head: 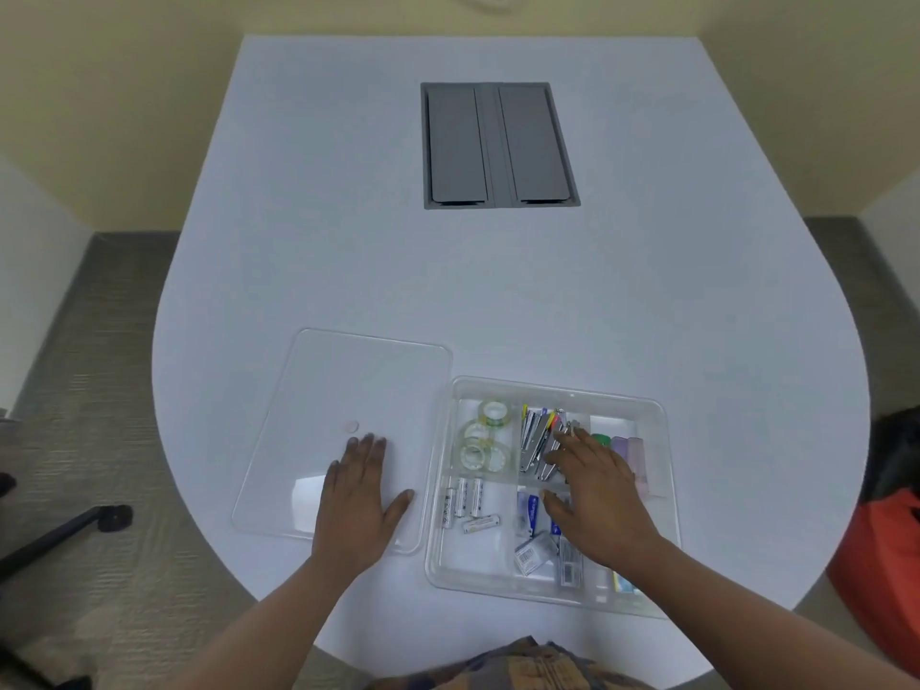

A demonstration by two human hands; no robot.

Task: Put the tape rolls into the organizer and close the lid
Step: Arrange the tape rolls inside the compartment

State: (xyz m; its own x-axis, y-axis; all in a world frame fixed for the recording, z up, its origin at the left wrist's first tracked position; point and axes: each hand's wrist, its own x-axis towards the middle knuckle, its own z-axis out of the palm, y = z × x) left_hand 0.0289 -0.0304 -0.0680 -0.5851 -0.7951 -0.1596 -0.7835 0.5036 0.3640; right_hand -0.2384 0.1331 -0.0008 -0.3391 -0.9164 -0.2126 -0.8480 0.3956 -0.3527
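arms: bare | hands (pixel 356 495): bare | garment (pixel 522 664): patterned brown-orange

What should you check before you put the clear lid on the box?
1. Tape rolls inside the organizer, far-left compartment: ok.
2. Stray rolls left on the table: none seen, ok.
3. Lid lying flat beside the organizer, within reach: ok.
4. Left hand flat on the lid, not gripping it yet: not ok.
5. Right hand over the compartments, in the lid's way: not ok.
6. Items poking above the rim, like the staplers: cannot tell.
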